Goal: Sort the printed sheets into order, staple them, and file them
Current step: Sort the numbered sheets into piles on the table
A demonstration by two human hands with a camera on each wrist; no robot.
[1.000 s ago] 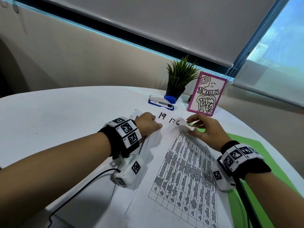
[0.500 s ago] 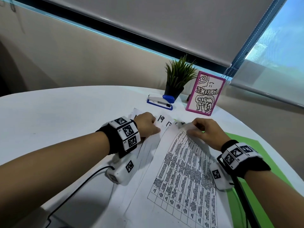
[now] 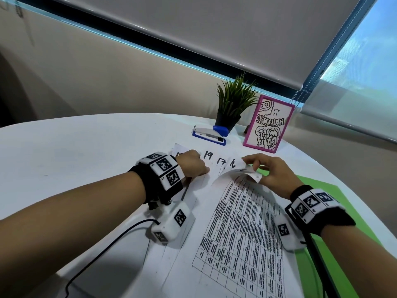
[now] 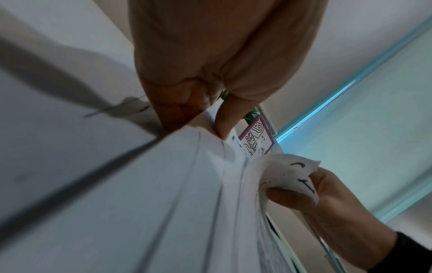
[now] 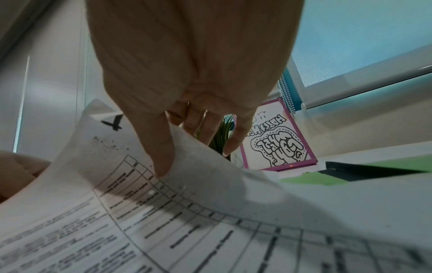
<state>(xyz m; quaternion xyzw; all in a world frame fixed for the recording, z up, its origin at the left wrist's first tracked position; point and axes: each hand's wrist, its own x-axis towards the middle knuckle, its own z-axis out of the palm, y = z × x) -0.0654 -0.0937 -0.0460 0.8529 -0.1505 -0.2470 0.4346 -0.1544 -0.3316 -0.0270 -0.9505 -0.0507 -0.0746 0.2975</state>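
Printed table sheets (image 3: 242, 222) lie fanned on the white table, with handwritten numbers 19 and 17 on their far corners. My left hand (image 3: 191, 163) rests curled on the fan's far left end; in the left wrist view its thumb (image 4: 222, 120) and curled fingers pinch the sheets' edge (image 4: 187, 203). My right hand (image 3: 268, 171) pinches the top sheet's far corner (image 3: 247, 172) and holds it curled up off the pile; the thumb (image 5: 161, 158) lies on the printed side (image 5: 163, 221). A blue and white stapler (image 3: 209, 134) sits beyond the sheets.
A green folder (image 3: 318, 190) lies under the sheets at the right, with a dark clip (image 5: 350, 170) on it. A potted plant (image 3: 233, 104) and a pink-framed drawing (image 3: 268, 125) stand behind the stapler. A black cable (image 3: 103, 248) trails off the near table edge.
My right hand has lifted and curled back the top sheet's far corner, uncovering another handwritten number beneath. My left hand has stayed on the fanned sheets.
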